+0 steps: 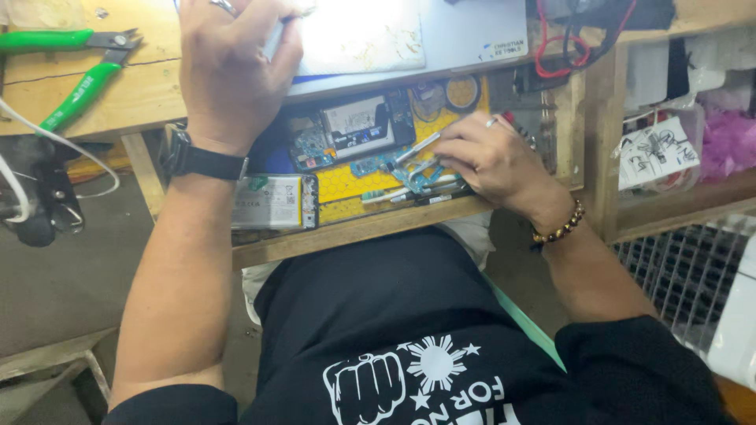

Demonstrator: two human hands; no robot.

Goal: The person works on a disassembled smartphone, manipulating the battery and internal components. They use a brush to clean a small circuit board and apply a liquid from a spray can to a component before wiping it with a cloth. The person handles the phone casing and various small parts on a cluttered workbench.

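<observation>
I look down at my two hands over a wooden bench (94,94). My left hand (232,67) is up on the bench top. It wears a black watch (201,160) on the wrist and a ring on one finger. Its fingers curl down around the near edge of a flat silver case (441,35) that lies on the bench. I cannot tell how tight it holds.

My right hand (492,161) is lower, in a shallow tray (339,228) under the bench top. A bead band (561,226) goes round its wrist. Its fingers pinch a thin silver tool (417,147). The tip of the tool points left, at a small blue board (394,167) on a yellow mat (346,185).

An open phone (354,126) lies on the mat, just behind the blue board, between my two hands. A flat battery (272,202) lies at the left end of the tray, under my left wrist. More thin tools (413,191) lie near the front edge of the tray, just beside my right hand.

Green pliers (75,75) sit on the bench, well to the left of my left hand. Red wires (563,47) hang at the back right.
</observation>
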